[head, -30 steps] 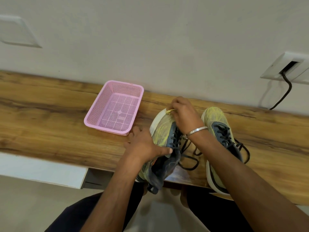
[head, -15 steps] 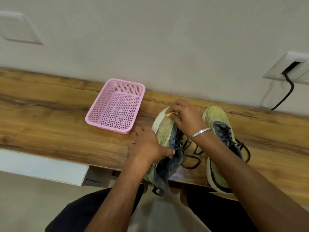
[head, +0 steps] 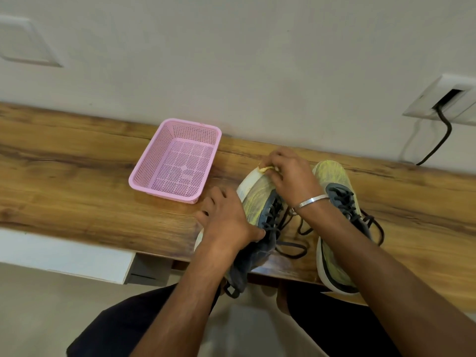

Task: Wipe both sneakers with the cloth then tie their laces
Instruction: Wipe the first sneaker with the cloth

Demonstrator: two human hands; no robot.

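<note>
Two yellow-green sneakers with dark tongues and loose black laces lie on the wooden shelf [head: 77, 176]. The left sneaker [head: 253, 202] is tipped on its side, white sole facing left. My left hand [head: 226, 220] grips it at the middle, thumb on the laces. My right hand [head: 291, 176] pinches a small yellow cloth [head: 266, 169] against that sneaker's toe; most of the cloth is hidden under my fingers. The right sneaker [head: 334, 181] stands upright just right of my right wrist, its heel over the shelf's front edge.
An empty pink mesh basket [head: 177, 161] stands on the shelf left of the sneakers. A white wall runs close behind the shelf, with a socket and black cable [head: 443, 130] at the right. My legs are below the shelf edge.
My right hand with the cloth has shifted slightly along the left sneaker's toe. My left hand keeps its hold; the sneakers stay in place.
</note>
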